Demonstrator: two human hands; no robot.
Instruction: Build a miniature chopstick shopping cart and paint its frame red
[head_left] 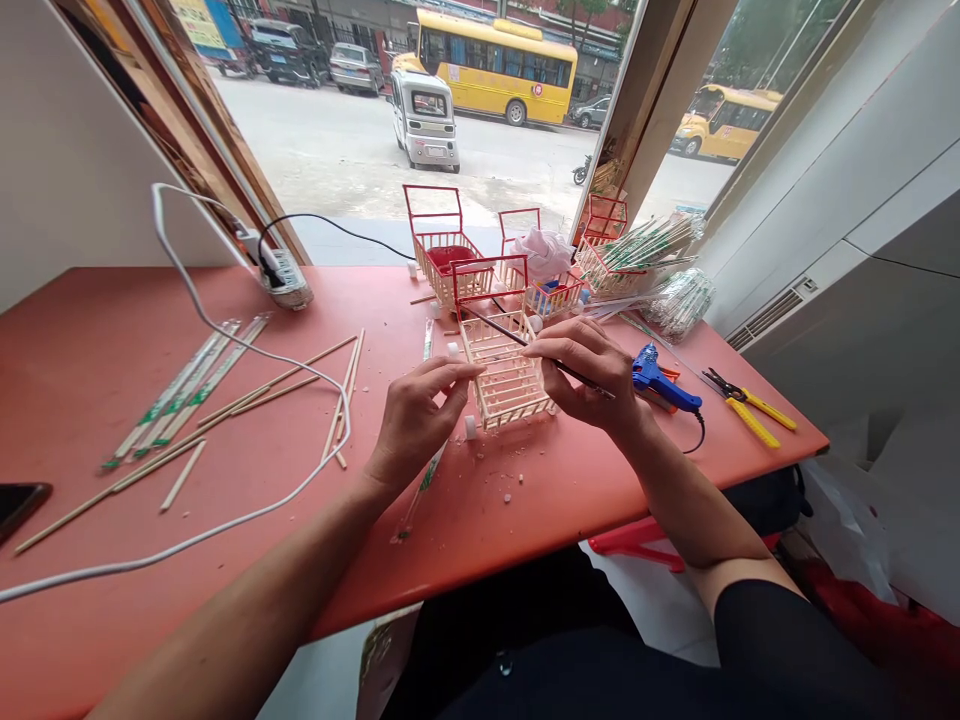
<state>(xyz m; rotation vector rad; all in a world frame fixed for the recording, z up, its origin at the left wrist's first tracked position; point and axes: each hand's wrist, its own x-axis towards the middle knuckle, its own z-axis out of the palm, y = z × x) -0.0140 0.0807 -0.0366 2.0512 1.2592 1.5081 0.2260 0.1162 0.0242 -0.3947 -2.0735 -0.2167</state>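
Note:
A small shopping cart made of pale wooden sticks [517,411], with a red-painted handle frame, stands on small white wheels in front of me. My left hand [420,415] is closed, thumb and fingertips pinching the cart's left side. In my right hand [589,372] is a thin dark paintbrush [499,331], its handle running between the fingers. The brush points left across the cart, with its tip close to the base of the red handle. Behind it stands a similar cart [448,240] holding something red. A blue open container [551,288] sits in another small cart.
Right of the carts lie a blue glue gun [660,380], yellow-handled pliers [754,412] and bundles of wrapped chopsticks [679,300]. Loose sticks [345,400], wrapped chopsticks [184,395] and a white cable [225,333] lie left. A power strip [285,282] stands near the window.

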